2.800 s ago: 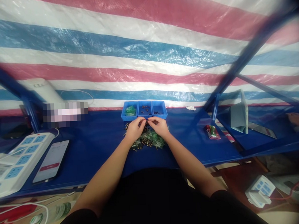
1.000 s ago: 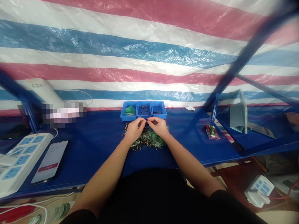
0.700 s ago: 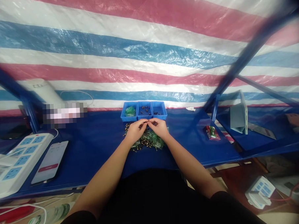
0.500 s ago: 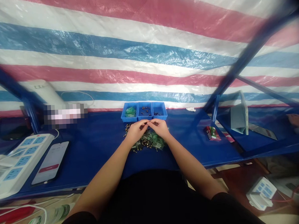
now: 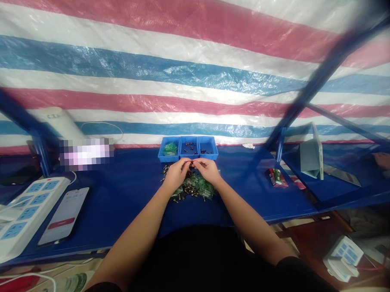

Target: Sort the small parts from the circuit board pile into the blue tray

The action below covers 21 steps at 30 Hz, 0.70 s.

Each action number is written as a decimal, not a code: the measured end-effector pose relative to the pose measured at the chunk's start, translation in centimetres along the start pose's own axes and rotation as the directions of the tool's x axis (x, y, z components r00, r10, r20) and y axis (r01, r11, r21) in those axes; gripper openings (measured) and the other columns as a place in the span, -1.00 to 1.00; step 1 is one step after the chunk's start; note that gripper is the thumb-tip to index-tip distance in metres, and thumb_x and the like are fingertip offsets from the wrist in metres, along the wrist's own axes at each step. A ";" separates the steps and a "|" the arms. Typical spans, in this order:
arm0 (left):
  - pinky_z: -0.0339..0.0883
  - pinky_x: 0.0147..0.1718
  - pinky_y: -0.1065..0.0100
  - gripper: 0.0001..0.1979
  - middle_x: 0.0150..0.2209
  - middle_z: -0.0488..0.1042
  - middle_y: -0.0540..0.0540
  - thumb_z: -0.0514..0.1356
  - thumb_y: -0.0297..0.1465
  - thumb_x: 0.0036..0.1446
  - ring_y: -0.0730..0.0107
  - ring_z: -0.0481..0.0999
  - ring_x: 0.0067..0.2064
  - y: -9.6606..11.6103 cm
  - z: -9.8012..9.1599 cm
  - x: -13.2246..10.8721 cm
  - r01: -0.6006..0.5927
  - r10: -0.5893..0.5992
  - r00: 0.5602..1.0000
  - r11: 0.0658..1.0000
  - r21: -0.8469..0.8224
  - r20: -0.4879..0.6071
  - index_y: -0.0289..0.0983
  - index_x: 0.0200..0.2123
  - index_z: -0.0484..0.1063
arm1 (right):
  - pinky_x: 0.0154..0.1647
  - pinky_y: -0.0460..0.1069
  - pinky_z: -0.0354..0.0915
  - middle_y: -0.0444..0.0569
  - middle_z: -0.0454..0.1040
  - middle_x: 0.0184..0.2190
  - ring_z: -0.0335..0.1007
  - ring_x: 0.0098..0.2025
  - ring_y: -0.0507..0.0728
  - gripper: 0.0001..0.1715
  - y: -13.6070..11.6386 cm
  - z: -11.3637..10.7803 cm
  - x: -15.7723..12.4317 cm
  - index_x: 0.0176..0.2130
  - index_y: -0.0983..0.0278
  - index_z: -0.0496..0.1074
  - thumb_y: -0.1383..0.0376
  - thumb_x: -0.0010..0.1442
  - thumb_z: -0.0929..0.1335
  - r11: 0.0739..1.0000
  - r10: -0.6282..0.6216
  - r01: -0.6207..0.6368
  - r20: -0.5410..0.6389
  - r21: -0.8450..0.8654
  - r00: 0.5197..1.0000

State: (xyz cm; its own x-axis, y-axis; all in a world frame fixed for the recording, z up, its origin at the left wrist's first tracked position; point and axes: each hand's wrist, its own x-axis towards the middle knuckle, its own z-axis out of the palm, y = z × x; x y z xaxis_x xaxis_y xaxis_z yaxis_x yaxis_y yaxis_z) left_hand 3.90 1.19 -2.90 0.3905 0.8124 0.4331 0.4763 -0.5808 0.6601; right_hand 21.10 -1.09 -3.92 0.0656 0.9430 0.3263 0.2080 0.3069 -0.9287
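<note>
My left hand (image 5: 177,172) and my right hand (image 5: 208,169) meet fingertip to fingertip above a pile of small parts, both pinched closed. Something small and dark shows between the fingertips, too small to name. Under my hands lies the pile of screws (image 5: 190,190), brass and dark in colour, mixed with clear green plastic pieces (image 5: 203,186). Just beyond my hands stand three joined blue bins: the left bin (image 5: 169,159) contains green pieces, the middle bin (image 5: 189,152) several brass-coloured screws, the right bin (image 5: 211,145) a few dark ones.
On the left of the blue table (image 5: 125,183) lie a phone (image 5: 64,216) and a white power strip (image 5: 26,209). A small red and green box (image 5: 277,177) is at the right. Blue frame bars (image 5: 296,107) slant up at both sides. Another person's hand (image 5: 388,160) shows far right.
The view has tilted slightly, so the scene sits a little lower. My hands stay together over the pile, with the fingertips shifting slightly around the small thing.
</note>
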 end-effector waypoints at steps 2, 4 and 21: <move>0.33 -0.33 0.41 -0.68 -0.35 0.54 -0.02 -0.04 -0.19 0.32 0.38 0.51 -0.35 -0.1 0.0 0.0 0.007 -0.007 1.000 1.000 0.021 -0.012 -0.18 -0.11 0.42 | -0.21 0.01 0.44 0.00 0.60 -0.32 0.52 -0.30 0.13 -0.65 0.2 0.0 0.0 -0.21 0.25 0.55 0.06 0.15 0.36 0.999 -0.013 0.013 0.000 -0.033 1.000; 0.30 -0.36 0.41 -0.67 -0.39 0.52 -0.02 -0.05 -0.17 0.32 0.38 0.50 -0.37 -0.1 0.0 0.0 0.014 -0.014 1.000 0.999 0.042 -0.010 -0.19 -0.17 0.43 | -0.22 0.01 0.43 -0.01 0.60 -0.32 0.52 -0.30 0.13 -0.67 0.2 0.0 -0.1 -0.24 0.25 0.56 0.07 0.15 0.37 0.996 -0.033 0.032 -0.012 -0.080 0.999; 0.35 -0.31 0.38 -0.70 -0.34 0.55 -0.02 0.06 -0.16 0.25 0.38 0.52 -0.33 0.1 0.1 0.0 0.029 -0.029 1.000 0.999 -0.019 -0.009 -0.17 -0.10 0.43 | -0.24 0.00 0.39 -0.04 0.55 -0.40 0.48 -0.35 0.12 -0.63 -0.3 -0.2 -0.1 -0.32 0.23 0.47 0.01 0.22 0.29 0.992 -0.027 0.023 -0.029 -0.128 0.999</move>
State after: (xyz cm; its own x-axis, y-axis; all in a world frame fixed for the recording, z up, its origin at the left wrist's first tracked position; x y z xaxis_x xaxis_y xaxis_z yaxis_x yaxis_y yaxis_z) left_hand 4.04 1.11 -2.88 0.3692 0.8296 0.4190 0.4724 -0.5558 0.6841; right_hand 21.20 -1.33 -3.70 0.0883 0.9303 0.3561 0.3323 0.3095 -0.8910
